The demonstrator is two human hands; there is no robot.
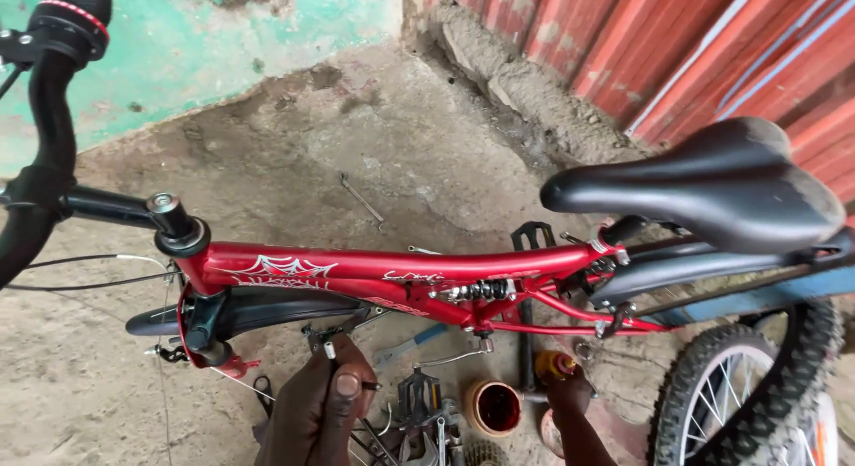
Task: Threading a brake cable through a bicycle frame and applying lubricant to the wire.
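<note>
A red bicycle frame with a white web pattern crosses the view, black saddle at the right. My left hand reaches up under the down tube, fingers closed around a small metal brake part by the black front mudguard. My right hand is lower right, beneath the spring shock, wrapped around an orange-yellow handle or cap close to the crank. What that object is cannot be told.
Loose tools and a pedal lie on the ground between my hands, beside a round brown tin. A wrench lies on the concrete beyond the frame. Handlebar at left, knobby rear wheel at right, red corrugated wall behind.
</note>
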